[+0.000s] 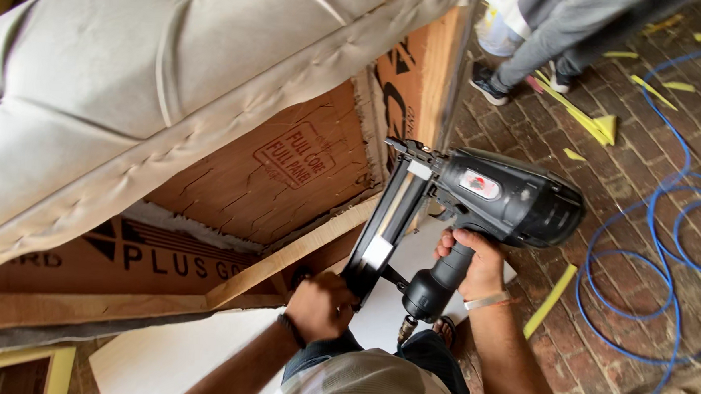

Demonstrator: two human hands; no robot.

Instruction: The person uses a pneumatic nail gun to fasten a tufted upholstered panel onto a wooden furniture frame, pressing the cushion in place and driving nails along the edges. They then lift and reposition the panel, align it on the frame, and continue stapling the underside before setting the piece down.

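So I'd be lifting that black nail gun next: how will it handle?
The nail gun probably feels top-heavy: its bulky head sits above the grip in the right hand. The left hand steadies its magazine, suggesting two-handed weight. The blue hose may tug.

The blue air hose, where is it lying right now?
In the head view the blue air hose lies in loose loops on the brick floor at far right, beyond the black nail gun gripped by the right hand.

Wooden brace (299, 254) and nail gun (478, 208) crowd the frame opening.
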